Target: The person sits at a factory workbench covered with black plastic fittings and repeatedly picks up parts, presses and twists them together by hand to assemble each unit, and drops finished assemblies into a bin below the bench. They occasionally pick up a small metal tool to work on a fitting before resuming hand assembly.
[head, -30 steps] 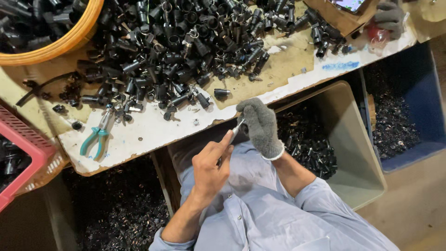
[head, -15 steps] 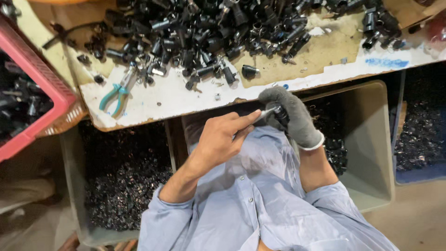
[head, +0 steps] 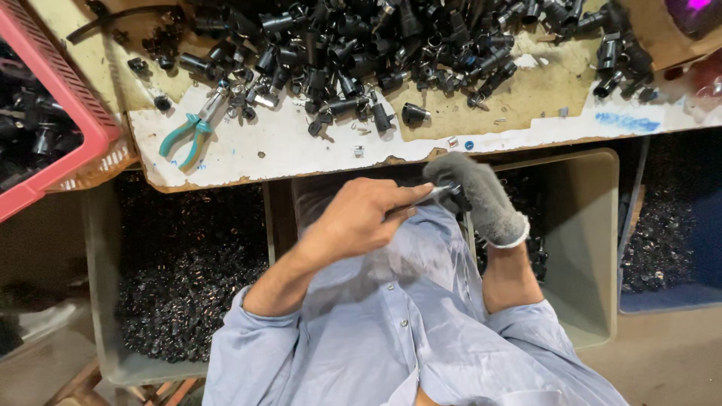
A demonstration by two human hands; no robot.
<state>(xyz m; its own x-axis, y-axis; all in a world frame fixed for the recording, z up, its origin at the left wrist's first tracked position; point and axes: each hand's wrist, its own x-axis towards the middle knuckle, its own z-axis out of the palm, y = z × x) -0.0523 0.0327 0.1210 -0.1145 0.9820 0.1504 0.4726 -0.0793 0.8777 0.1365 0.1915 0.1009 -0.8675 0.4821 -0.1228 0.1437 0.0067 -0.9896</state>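
My bare left hand (head: 359, 218) grips a thin metal tool (head: 427, 197) whose tip points right into my right hand. My right hand (head: 478, 192) wears a grey knit glove and pinches a small black part (head: 457, 198) at the tool's tip. Both hands meet just below the front edge of the worn white worktable (head: 301, 154), above my light blue shirt. A big heap of black plastic and metal parts (head: 361, 45) covers the far side of the table.
Teal-handled pliers (head: 188, 137) lie on the table at the left. A red crate (head: 64, 113) of black parts sits far left. Below the table stand a grey bin (head: 101, 301) of dark scraps, a beige bin (head: 594, 248) and a blue bin (head: 677, 297).
Both hands stay joined on the tool and part. They have shifted slightly right and lower in view as the camera swung left, bringing the pliers and red crate further in.
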